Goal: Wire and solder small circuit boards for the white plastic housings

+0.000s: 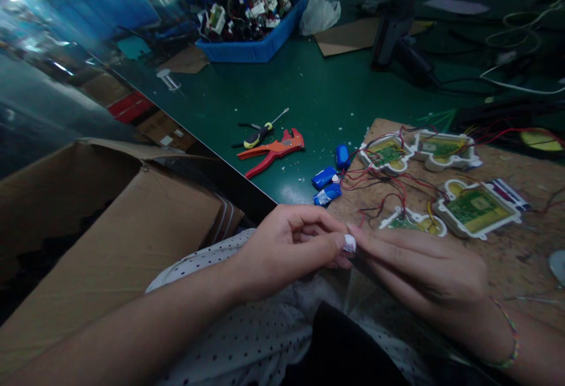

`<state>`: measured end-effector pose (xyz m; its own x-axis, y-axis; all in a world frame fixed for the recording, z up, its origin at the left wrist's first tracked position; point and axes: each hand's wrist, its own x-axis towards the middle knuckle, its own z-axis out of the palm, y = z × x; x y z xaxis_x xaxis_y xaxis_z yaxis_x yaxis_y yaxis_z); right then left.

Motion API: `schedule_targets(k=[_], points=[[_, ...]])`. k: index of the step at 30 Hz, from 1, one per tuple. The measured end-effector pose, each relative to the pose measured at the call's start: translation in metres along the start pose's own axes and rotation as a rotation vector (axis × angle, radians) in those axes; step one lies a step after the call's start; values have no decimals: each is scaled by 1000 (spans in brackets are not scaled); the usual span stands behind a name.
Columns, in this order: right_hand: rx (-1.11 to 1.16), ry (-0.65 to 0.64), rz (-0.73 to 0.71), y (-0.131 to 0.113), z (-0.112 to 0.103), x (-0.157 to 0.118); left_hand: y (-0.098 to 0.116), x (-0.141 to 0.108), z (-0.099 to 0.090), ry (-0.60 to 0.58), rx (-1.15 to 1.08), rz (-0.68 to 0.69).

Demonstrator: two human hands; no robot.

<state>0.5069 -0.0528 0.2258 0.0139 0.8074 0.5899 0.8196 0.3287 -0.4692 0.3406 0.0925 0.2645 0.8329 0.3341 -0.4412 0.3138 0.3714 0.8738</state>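
Between the thumb and fingers of my left hand point(293, 248) is a small white piece point(349, 243), its shape partly hidden. My right hand point(424, 262) meets it from the right, fingertips pressed together at the white piece's edge. Both hands are above my lap, at the front edge of a brown board point(521, 268). Just beyond them lie several blue cylinders point(325, 177) with red and black wires. The wires run to white-framed housings holding green circuit boards point(479, 209) on the brown board.
Red wire strippers point(276, 152) and a yellow-black screwdriver point(258, 136) lie on the green table point(282, 89). Behind them stands a blue bin point(251, 50) full of parts. An open cardboard box point(115, 239) is at left, a metal spool point(168, 80) at the table's left edge.
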Motion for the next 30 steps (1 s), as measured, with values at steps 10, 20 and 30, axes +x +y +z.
schedule_targets(k=[10, 20, 30], points=[[2, -49, -13, 0, -2, -1, -2, -1, -1, -5, 36, -9], [-1, -55, -18, 0, -3, -4, 0, -2, 1, 33, 164, 10], [-18, -35, -32, 0, -1, -2, 4, -3, -1, 20, 87, -10]])
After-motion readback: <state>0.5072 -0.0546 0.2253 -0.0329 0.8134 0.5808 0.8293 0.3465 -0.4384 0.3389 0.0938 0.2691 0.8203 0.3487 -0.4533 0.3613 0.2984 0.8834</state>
